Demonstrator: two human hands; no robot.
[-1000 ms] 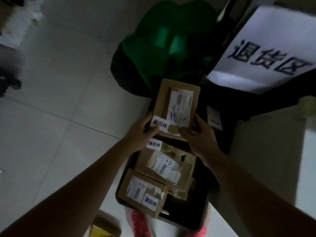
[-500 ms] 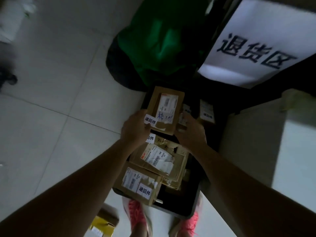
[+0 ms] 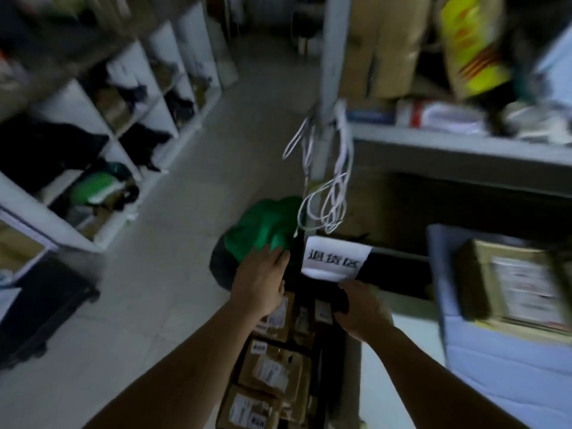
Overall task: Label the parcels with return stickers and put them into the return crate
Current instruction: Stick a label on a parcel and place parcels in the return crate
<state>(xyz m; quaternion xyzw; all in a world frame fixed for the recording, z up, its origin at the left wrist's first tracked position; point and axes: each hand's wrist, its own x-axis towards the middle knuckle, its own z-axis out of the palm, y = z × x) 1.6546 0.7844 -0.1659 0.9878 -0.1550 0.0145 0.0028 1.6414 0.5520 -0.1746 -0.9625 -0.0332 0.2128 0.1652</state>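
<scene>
Both hands have let go of the stickered parcel point(image 3: 280, 317), which now lies at the far end of the return crate point(image 3: 323, 366) beside the other parcels point(image 3: 270, 371). The left hand point(image 3: 260, 283) hovers flat over that end, fingers straight, holding nothing. The right hand point(image 3: 362, 311) curls its fingers round the crate's dark far rim. A white sign point(image 3: 335, 257) stands just behind the crate, and a green bag point(image 3: 263, 230) lies beyond its far left corner.

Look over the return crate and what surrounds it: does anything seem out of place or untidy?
White cables hang in tangled loops off the shelf post, dangling just above the white sign: a likely snag. Inside the crate, the parcels lie overlapped and tilted, not flat. Blur hides any finer damage.
</scene>
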